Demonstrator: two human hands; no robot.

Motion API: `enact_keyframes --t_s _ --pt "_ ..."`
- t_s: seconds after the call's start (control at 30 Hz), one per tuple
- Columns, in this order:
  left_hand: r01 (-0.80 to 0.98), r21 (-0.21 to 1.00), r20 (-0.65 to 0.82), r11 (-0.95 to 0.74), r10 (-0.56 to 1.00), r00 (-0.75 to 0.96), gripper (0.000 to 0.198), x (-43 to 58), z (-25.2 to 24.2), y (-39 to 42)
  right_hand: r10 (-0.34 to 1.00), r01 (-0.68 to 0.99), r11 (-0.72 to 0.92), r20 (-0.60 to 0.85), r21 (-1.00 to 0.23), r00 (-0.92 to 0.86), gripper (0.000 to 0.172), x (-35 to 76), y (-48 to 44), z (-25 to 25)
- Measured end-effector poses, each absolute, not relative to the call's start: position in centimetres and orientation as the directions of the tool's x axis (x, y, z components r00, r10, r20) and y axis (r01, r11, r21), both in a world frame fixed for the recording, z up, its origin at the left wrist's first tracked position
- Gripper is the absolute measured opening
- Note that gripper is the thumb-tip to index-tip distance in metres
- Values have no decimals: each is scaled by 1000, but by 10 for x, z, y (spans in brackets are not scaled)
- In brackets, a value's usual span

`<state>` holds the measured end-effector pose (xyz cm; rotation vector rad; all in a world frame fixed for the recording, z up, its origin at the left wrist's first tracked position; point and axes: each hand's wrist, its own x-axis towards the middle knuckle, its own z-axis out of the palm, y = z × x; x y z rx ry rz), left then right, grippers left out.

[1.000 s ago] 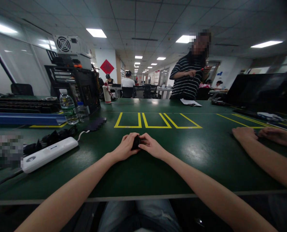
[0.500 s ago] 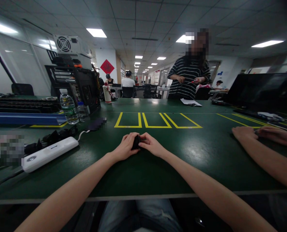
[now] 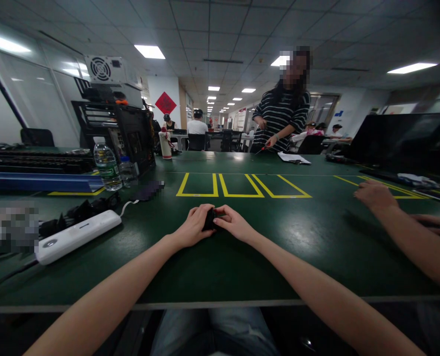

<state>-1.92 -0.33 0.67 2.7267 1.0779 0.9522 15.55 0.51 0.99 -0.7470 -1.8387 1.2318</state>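
Position of the black object (image 3: 209, 221) was unchanged from the earlier frames: at the tabletop (image 3: 242, 277), directly in front of the wearer and on the near side of the yellow tape outlines (image 3: 242, 196). The left hand (image 3: 195, 223) was curled around the object's left side, fingers over the top and thumb below. The right hand (image 3: 235, 222) was partly closed, its thumb and fingertips set against the right side. Both hands retained the same grip as half a second earlier; the fingers hid most of the object, so its shape could not be determined.

Changes were found elsewhere. At the right, the co-worker's near hand (image 3: 377, 195) had lifted, with a shadow on the surface below it. The co-worker's far hand (image 3: 437, 223) had shifted toward the wearer's side and was partly hidden behind the forearm; the two had previously been close together. Across the tabletop, the standing person (image 3: 281, 113) had moved to the left, and the red-handled tool (image 3: 266, 147) had been lowered, its tip angled down and left. The paper (image 3: 293, 157), the water bottle (image 3: 107, 165) and the white power strip (image 3: 81, 237) remained in place.
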Motion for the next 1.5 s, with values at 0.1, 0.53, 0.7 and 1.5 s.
enact_keyframes --t_s 0.1,0.53,0.7,1.5 --pt "601 267 523 -753 637 566 57 -20 7 -4 777 29 385 308 -922 -549 30 157 3 9" --pt "592 275 508 -758 637 580 56 -21 9 -4 800 26 350 284 -936 -529 27 156 3 12" --pt "592 273 512 -758 635 578 56 -22 9 -5 780 20 368 297 -930 -551 29 157 -3 15" --pt "588 291 507 -755 643 574 58 -21 11 -5 819 47 346 278 -937 -502 23 154 -2 20"
